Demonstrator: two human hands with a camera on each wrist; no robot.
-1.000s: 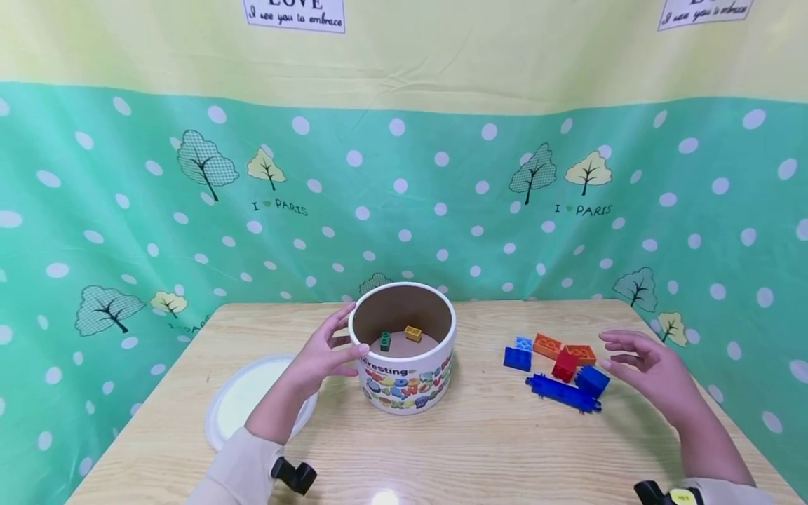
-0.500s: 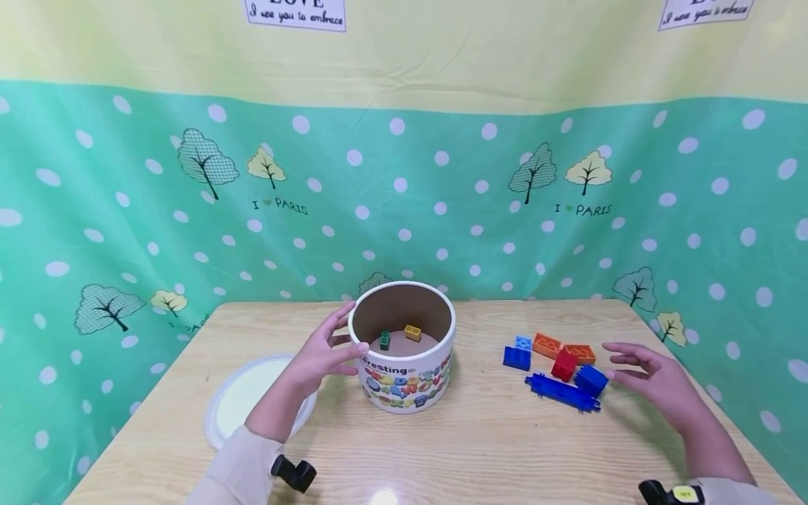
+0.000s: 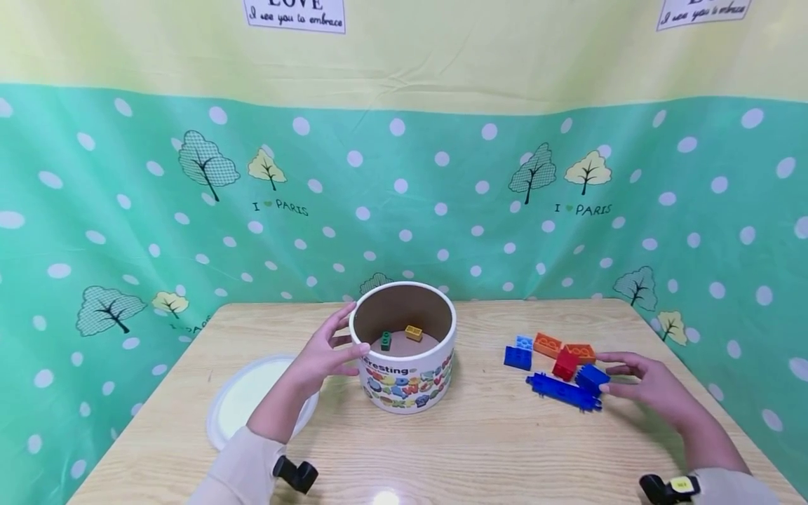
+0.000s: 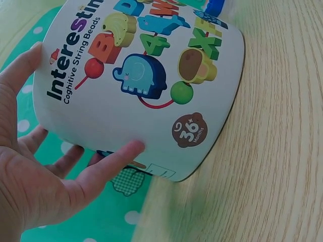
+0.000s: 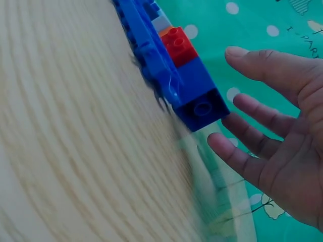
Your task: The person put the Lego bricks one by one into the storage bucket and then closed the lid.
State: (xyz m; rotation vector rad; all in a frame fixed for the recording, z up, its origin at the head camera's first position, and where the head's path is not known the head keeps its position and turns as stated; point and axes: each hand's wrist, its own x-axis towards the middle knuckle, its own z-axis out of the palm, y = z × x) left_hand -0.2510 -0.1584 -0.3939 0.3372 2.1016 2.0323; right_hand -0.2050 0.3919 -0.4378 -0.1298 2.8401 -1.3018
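My left hand (image 3: 325, 356) rests its spread fingers and thumb against the left side of a white bucket (image 3: 407, 389) with printed letters and animals. Inside the bucket lie a small green brick (image 3: 386, 341) and a yellow brick (image 3: 413, 333). On the right of the table, my right hand (image 3: 650, 382) is at a blue toy brick (image 3: 592, 379); thumb and fingers stand apart around its right end. In the right wrist view the brick's hollow underside (image 5: 203, 109) faces the loosely extended fingers (image 5: 239, 154). A red brick (image 3: 564, 365) sits directly behind it.
A long blue connector piece (image 3: 563, 393) lies in front of the bricks. Two orange bricks, one here (image 3: 547, 344), a light blue brick (image 3: 524, 343) and another blue brick (image 3: 517, 358) are grouped behind. A round white lid (image 3: 236, 407) lies left, partly under my left forearm.
My right hand has lowered and come left to the blue brick, its thumb now at the brick's near side. The left hand and bucket have stayed in place.
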